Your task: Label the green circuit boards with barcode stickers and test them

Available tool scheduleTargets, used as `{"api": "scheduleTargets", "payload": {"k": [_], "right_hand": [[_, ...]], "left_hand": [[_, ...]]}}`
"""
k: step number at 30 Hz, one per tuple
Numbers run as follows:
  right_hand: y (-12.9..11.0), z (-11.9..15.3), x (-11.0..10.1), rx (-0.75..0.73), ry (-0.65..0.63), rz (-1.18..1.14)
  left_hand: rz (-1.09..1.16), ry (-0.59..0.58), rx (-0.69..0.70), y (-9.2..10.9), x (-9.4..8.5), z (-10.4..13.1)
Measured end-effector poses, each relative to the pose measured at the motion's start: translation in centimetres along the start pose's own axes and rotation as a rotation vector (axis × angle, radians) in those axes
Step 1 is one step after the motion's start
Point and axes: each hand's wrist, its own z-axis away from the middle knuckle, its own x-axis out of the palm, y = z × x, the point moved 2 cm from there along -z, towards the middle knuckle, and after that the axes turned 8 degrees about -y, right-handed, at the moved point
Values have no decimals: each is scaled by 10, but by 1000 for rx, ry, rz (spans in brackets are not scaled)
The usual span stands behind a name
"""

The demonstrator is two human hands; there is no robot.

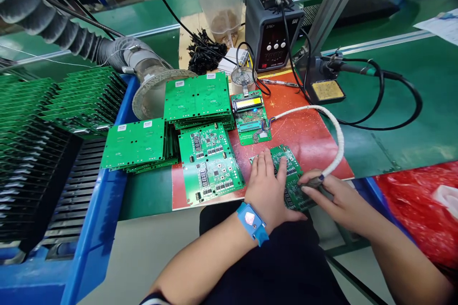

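Note:
Near the table's front edge, a green circuit board lies under both hands. My left hand, with a blue strap on its wrist, rests flat on this board with fingers spread. My right hand pinches a small dark connector against the board's right side. From that connector a white sleeved cable curves up and back to a small programmer board with a lit yellow display. Left of my hands sits a double board with parts facing up. The connector's tip is hidden.
Stacks of green boards stand at the left, beside a blue bin with racked boards. A grey duct, a soldering station and an iron stand are behind. Red plastic lies in a container at the right.

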Motion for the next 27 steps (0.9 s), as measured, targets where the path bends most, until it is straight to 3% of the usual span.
{"api": "scheduleTargets", "payload": {"k": [19, 27], "right_hand": [[0, -1, 0, -3, 4, 8], [3, 0, 1, -12, -22, 4]], "left_hand": [[23, 51, 20, -2, 3, 1], [-20, 0, -14, 2, -2, -1]]}}
